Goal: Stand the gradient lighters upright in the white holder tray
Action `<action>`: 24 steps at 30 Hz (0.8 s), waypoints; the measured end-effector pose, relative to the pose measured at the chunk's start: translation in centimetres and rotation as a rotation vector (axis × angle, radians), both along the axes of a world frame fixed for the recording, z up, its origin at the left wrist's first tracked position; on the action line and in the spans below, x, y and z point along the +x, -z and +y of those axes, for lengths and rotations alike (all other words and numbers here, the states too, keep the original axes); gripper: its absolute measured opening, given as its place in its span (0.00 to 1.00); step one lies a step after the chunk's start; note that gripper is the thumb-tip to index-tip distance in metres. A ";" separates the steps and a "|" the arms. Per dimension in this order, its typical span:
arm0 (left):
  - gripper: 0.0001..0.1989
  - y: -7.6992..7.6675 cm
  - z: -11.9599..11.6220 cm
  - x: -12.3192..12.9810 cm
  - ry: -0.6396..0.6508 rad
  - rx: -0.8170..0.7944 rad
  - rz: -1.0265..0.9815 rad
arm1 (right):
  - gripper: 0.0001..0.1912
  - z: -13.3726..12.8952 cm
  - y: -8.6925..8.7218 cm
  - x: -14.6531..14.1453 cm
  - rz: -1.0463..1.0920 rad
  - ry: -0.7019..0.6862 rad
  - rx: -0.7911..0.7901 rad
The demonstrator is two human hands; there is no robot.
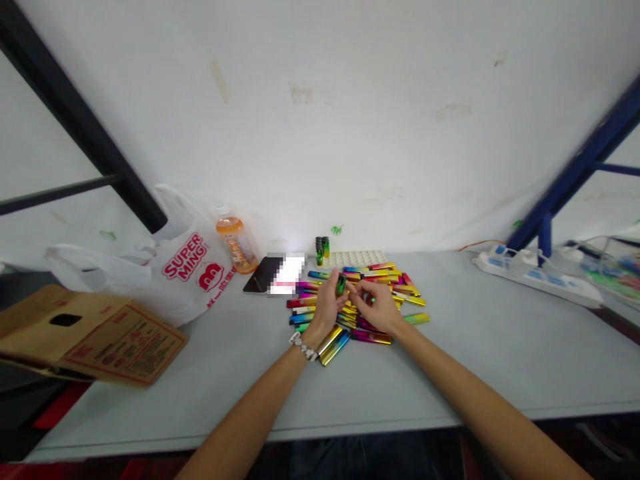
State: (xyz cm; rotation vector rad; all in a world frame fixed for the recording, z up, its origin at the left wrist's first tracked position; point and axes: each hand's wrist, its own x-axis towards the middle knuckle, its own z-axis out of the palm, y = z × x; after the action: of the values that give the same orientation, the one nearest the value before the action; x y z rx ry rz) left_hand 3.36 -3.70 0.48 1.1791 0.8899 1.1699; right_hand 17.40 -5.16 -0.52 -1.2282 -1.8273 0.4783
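My left hand is closed around a green metallic lighter, its dark top pointing up. Close beside it, my right hand has its fingers bent together in a pinch; what they hold, if anything, is too small to make out. Beneath both hands lies a loose pile of shiny lighters in gold, blue, red, purple and green. Behind the pile, several green-and-yellow lighters stand upright at the left end of a pale gridded tray.
Left of the pile are a dark tablet or phone, an orange drink bottle, a white plastic bag and an open cardboard box. A white power strip lies at the right, near a blue metal post. A white wall rises behind the grey table.
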 end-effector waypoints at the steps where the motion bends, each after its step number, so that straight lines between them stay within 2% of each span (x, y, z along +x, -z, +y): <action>1: 0.33 0.0 0.1 0.0 -0.021 -0.005 0.000 | 0.16 -0.1 0.0 -0.2 -0.011 -0.010 0.002; 7: 0.27 0.2 0.5 0.0 -0.138 0.018 0.003 | 0.15 -0.5 0.2 -0.9 -0.006 -0.045 -0.017; 16: 0.21 -0.3 0.1 0.0 -0.093 0.024 0.011 | 0.10 -0.1 0.5 -0.5 0.004 -0.020 -0.037; 24: 0.25 -0.3 -0.1 0.0 -0.088 0.007 0.005 | 0.11 -0.3 0.1 -0.6 -0.001 -0.016 -0.015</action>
State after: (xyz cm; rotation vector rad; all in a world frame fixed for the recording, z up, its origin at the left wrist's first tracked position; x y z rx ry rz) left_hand 3.40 -3.85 0.78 1.1591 0.9504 1.2421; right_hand 16.83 -5.46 -0.59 -1.2254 -1.8381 0.5018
